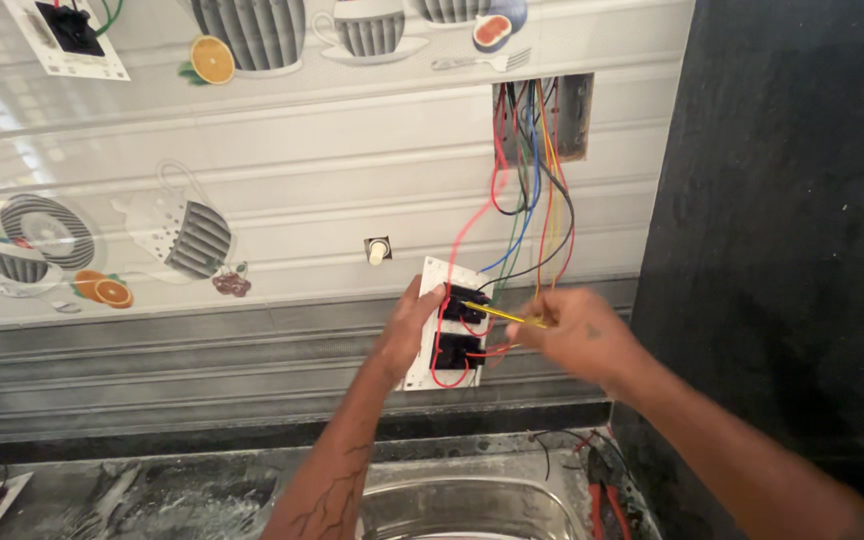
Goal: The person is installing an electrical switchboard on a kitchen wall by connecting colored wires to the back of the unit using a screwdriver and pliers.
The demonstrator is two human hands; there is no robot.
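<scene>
White switch plate (430, 330), turned to show its back, is held up in front of a tiled kitchen wall by the left hand (414, 318), whose fingers are closed around the plate's left edge. Two black switch modules (460, 328) sit on the back, looped with red wires. The right hand (577, 330) is closed around a slim yellow tool (502, 315), whose tip touches the upper module. Red, blue, green, yellow and black wires (532, 200) run from the plate up into an open wall box (574, 118) cut into the tiles above. Below the hands lies a steel sink (472, 505) set in a dusty worktop (172, 490). Red-handled pliers (604, 505) rest just right of the sink.
</scene>
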